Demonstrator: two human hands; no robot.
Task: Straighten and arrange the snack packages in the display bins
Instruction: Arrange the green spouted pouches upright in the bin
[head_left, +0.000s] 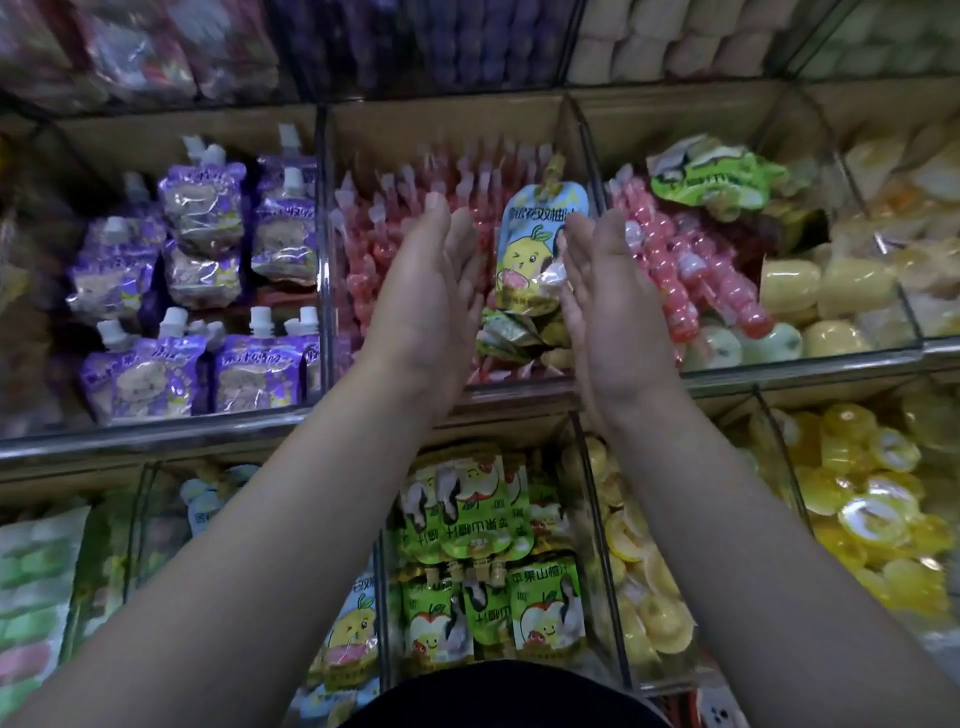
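A light blue spouted drink pouch (535, 244) with a yellow fruit cartoon stands upright in the middle bin (519, 387), among several pink jelly sticks (374, 244). My left hand (431, 291) is held flat with straight fingers just left of the pouch. My right hand (597, 291) is flat on the pouch's right edge, its fingers touching the pouch. Both palms face each other with the pouch between them. Crumpled green pouches (514, 332) lie below it in the same bin.
Purple spouted pouches (202, 291) fill the bin at left. At right lie pink bead-shaped jellies (675, 265), a green pouch (706, 174) and yellow cups (831, 291). The lower shelf holds green apple pouches (493, 566) and yellow jelly cups (872, 509). Metal dividers separate the bins.
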